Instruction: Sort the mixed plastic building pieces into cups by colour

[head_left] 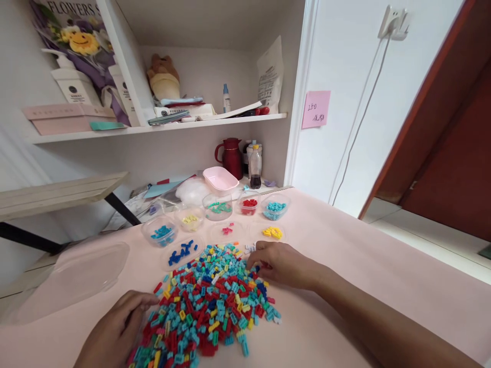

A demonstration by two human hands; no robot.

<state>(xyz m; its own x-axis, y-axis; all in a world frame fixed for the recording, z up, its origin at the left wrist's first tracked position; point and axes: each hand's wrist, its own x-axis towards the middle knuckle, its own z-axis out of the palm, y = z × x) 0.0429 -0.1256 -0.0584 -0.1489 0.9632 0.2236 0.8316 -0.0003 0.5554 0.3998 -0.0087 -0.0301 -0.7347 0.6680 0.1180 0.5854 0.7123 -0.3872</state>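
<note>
Two grips (282, 263) (118, 324), one brick pile (215, 301)

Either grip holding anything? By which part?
Right grip: cannot tell, curled at the brick pile, pinch point hidden. Left grip: nothing visibly held.

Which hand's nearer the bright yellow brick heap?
Right. The right hand is in front of the yellow heap; the left hand is farther, by the left edge of the mixed pile.
</note>
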